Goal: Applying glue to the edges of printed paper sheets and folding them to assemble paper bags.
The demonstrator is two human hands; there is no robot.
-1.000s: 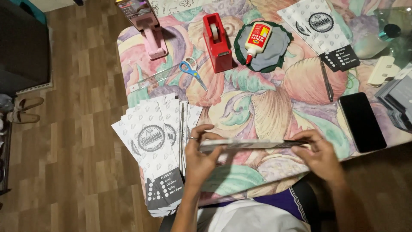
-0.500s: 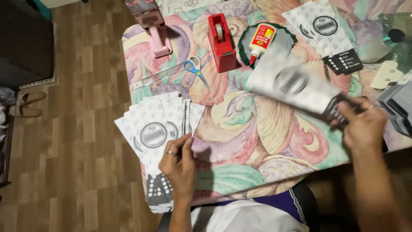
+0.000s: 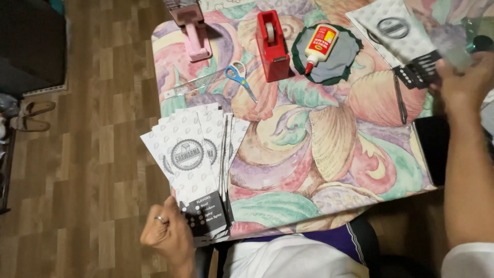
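A fanned stack of white printed paper sleeves (image 3: 193, 154) with dark lower ends lies at the table's near left corner and overhangs the edge. My left hand (image 3: 167, 234) curls around the dark lower end of the top sleeve there. My right hand (image 3: 463, 77) is far out at the upper right, fingers on the dark end of another white sleeve (image 3: 393, 28) that lies flat on the flowered tablecloth (image 3: 319, 149).
A pink stapler (image 3: 193, 31), red tape dispenser (image 3: 271, 46), glue bottle (image 3: 319, 44) on a dark round mat (image 3: 339, 64), blue scissors (image 3: 239, 80) and a clear ruler (image 3: 193, 85) line the far side. A black phone (image 3: 437, 149) lies right. Wood floor with sandals (image 3: 31, 116) left.
My right hand carried a sleeve from in front of me up to the far right and laid it down. My left hand dropped back to the stack's near end.
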